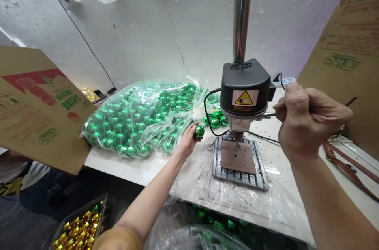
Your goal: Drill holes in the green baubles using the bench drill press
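Note:
A shiny green faceted ball [199,131] sits in the fingers of my left hand [187,140], beside the gathered neck of a clear plastic bag [121,112] full of green balls. Several loose green balls [215,119] lie just behind it. On the right, my right hand [304,120] is closed around the metal lever [269,115] of a small bench drill press [245,88]. Under the drill head, a brown square pad [238,158] with a small dark hole rests on the grooved metal base plate [263,179]. No ball is on the pad.
Cardboard boxes stand at left [44,104] and right [340,45]. Dark shavings and clear plastic sheeting [201,179] cover the white table around the base. A bin of gold balls [78,230] is below left. Brown straps [352,163] lie at right; a black cable [209,112] loops beside the drill.

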`<act>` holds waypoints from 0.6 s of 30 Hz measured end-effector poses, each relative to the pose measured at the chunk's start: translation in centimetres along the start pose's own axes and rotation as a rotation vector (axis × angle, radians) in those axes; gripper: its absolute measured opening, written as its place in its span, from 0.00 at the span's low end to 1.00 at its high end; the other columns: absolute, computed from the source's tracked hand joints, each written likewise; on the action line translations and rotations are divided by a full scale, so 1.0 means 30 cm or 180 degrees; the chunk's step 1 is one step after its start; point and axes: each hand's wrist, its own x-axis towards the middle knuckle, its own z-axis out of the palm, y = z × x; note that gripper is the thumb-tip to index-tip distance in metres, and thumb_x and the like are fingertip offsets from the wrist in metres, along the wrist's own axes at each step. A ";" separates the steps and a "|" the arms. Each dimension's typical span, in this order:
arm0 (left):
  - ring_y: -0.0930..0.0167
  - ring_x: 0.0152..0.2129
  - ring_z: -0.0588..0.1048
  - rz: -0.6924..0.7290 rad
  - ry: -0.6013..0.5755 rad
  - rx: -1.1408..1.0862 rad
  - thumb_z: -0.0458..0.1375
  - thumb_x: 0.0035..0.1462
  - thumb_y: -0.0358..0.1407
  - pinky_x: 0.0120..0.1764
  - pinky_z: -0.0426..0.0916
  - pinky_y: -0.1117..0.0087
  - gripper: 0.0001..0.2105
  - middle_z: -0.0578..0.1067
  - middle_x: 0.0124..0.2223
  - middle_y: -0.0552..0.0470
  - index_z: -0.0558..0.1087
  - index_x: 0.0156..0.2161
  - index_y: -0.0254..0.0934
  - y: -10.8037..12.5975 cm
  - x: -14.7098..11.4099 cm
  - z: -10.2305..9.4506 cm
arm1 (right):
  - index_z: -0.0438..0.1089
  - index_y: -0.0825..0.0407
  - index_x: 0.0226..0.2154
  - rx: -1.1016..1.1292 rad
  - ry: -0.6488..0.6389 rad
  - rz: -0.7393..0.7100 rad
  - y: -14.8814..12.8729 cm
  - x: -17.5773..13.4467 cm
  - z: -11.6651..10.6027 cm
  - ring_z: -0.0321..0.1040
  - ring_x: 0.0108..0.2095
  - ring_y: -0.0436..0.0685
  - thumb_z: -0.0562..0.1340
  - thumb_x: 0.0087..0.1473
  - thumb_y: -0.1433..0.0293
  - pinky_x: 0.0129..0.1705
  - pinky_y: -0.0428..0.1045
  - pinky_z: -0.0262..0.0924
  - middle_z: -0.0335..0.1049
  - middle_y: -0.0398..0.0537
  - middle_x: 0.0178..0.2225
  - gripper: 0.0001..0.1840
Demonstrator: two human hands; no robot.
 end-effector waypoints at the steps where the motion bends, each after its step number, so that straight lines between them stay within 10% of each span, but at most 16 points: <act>1: 0.67 0.37 0.78 -0.0137 -0.0105 -0.0400 0.46 0.66 0.57 0.37 0.75 0.63 0.27 0.75 0.47 0.44 0.65 0.60 0.43 0.014 -0.046 0.004 | 0.68 0.55 0.15 -0.0007 0.0014 -0.0003 -0.002 0.000 0.000 0.51 0.14 0.42 0.64 0.54 0.70 0.19 0.47 0.44 0.56 0.37 0.11 0.18; 7: 0.68 0.33 0.78 -0.1020 -0.0651 -0.1929 0.65 0.54 0.55 0.37 0.75 0.65 0.26 0.79 0.42 0.46 0.72 0.49 0.37 0.085 -0.236 0.090 | 0.66 0.53 0.15 -0.0155 -0.0097 0.0098 -0.017 -0.001 -0.002 0.49 0.15 0.42 0.62 0.57 0.66 0.22 0.47 0.46 0.55 0.36 0.12 0.21; 18: 0.65 0.45 0.76 0.0091 -0.0709 -0.0718 0.69 0.52 0.48 0.50 0.70 0.64 0.27 0.78 0.47 0.46 0.70 0.53 0.37 0.003 -0.194 0.279 | 0.62 0.52 0.15 0.0219 -0.0287 0.0089 -0.005 0.005 -0.002 0.48 0.16 0.41 0.61 0.60 0.69 0.22 0.46 0.49 0.52 0.34 0.13 0.23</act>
